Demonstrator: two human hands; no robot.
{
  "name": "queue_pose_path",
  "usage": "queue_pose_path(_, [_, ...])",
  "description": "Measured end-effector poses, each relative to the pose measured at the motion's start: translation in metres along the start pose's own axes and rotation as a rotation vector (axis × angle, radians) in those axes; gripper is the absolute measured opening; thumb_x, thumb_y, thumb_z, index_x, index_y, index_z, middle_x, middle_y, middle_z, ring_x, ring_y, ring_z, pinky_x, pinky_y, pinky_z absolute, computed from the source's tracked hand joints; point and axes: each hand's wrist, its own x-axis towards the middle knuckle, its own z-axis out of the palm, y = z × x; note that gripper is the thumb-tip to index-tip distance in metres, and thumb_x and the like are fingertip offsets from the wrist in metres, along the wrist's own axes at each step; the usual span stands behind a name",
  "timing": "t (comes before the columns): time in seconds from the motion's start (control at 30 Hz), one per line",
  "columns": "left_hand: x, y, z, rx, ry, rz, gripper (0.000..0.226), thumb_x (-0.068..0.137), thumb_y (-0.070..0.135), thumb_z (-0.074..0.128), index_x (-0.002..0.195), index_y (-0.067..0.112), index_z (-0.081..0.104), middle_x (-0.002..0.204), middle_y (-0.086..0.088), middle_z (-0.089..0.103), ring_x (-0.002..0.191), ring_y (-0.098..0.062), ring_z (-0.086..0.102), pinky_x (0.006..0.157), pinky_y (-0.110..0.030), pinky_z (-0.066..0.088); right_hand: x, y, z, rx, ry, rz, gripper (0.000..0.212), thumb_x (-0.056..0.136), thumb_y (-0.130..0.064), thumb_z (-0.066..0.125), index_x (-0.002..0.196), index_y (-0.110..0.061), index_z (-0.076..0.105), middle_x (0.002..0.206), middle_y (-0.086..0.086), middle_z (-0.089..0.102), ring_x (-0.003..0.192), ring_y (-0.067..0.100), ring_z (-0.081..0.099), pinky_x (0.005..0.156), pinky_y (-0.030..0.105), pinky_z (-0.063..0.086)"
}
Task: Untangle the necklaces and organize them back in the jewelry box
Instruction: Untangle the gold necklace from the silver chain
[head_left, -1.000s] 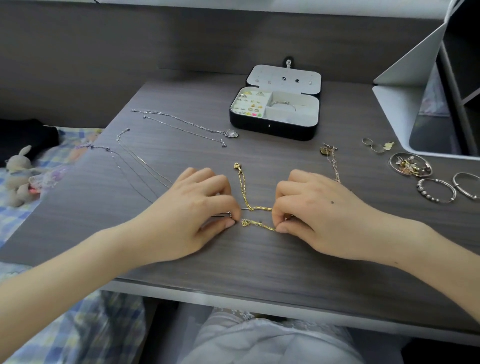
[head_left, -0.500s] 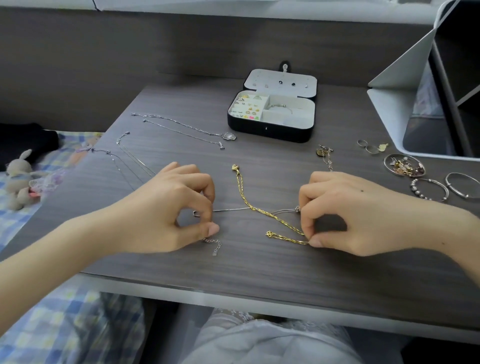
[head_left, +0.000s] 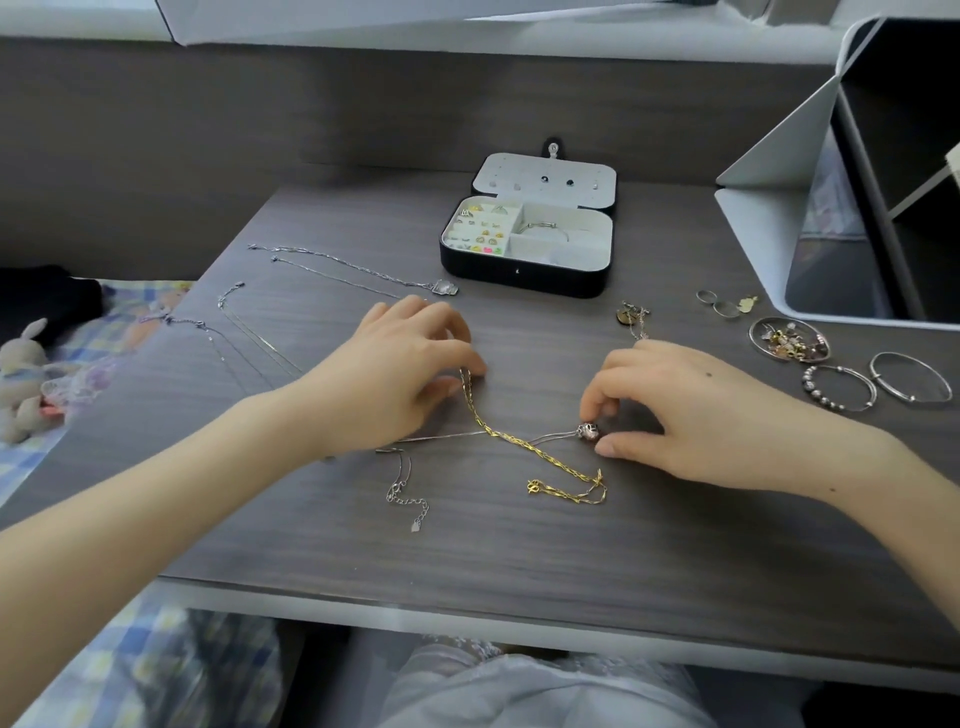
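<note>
Risk of cinched knot or snapped links if tugged apart: left grip (head_left: 395, 374) pinching gold chain (head_left: 540, 454) at top end, right grip (head_left: 691, 415) pinching silver necklace (head_left: 441, 436) by pendant, strands crossed on worktop (head_left: 519, 561) toward front edge. Jewelry box (head_left: 519, 275) open near back edge.

Two crossed necklaces in front, open box behind

The gold necklace (head_left: 535, 453) runs slantwise from the left hand's (head_left: 395, 374) pinching fingertips down to the right, then folds back to its clasp. The silver necklace (head_left: 441, 437) crosses it, its bead pendant (head_left: 588, 431) held between the right hand's (head_left: 701, 410) thumb and forefinger, its clasp end curled loose in front. Other silver necklaces (head_left: 353, 267) lie stretched out at far left. The jewelry box (head_left: 519, 278) – black, white-lined – stands open, lid back, with small pieces in its compartments.
</note>
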Motion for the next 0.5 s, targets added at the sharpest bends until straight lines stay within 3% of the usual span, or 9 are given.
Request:
queue_pose_path(0.17, [0.01,-0.005,-0.001,-0.13,-0.074,-0.03,0.019,0.084,0.024,0.051,0.094,0.016,0.065,0.106,-0.004,0.058,0.097,-0.028,0.051,0.086,-0.04,0.042,0.001,0.001,0.0,0.019,0.01,0.014,0.008,0.084,-0.033,0.065,0.089,-0.031,0.059,0.087,-0.017,0.053,0.085,0.005,0.045,0.079,0.021,0.035])
queue_pose_path(0.3, [0.015,-0.007,-0.003,-0.247,-0.131,-0.042,0.008,0.092,0.006,0.055,0.093,0.009,0.062,0.097,0.0,0.049,0.083,-0.018,0.044,0.07,-0.017,0.03,0.001,0.0,0.0,0.023,0.014,0.016,0.012,0.083,-0.032,0.066,0.093,-0.031,0.059,0.084,-0.019,0.051,0.083,0.005,0.044,0.079,0.022,0.036])
queue_pose_path(0.43, [0.015,-0.007,-0.001,-0.239,-0.184,-0.13,0.01,0.095,0.009,0.052,0.103,0.009,0.058,0.098,0.001,0.046,0.084,-0.016,0.045,0.072,-0.017,0.03,0.0,-0.001,-0.001,0.022,0.008,0.021,0.014,0.083,-0.032,0.066,0.096,-0.03,0.059,0.085,-0.019,0.051,0.084,0.004,0.044,0.079,0.022,0.036])
queue_pose_path(0.5, [0.012,-0.005,-0.006,-0.272,-0.186,-0.181,0.008,0.095,0.011,0.052,0.099,0.016,0.058,0.096,0.003,0.046,0.083,-0.013,0.047,0.072,-0.015,0.031,0.001,-0.001,-0.001,0.02,0.005,0.028,0.014,0.083,-0.032,0.065,0.096,-0.03,0.06,0.085,-0.018,0.051,0.083,0.004,0.043,0.079,0.023,0.036])
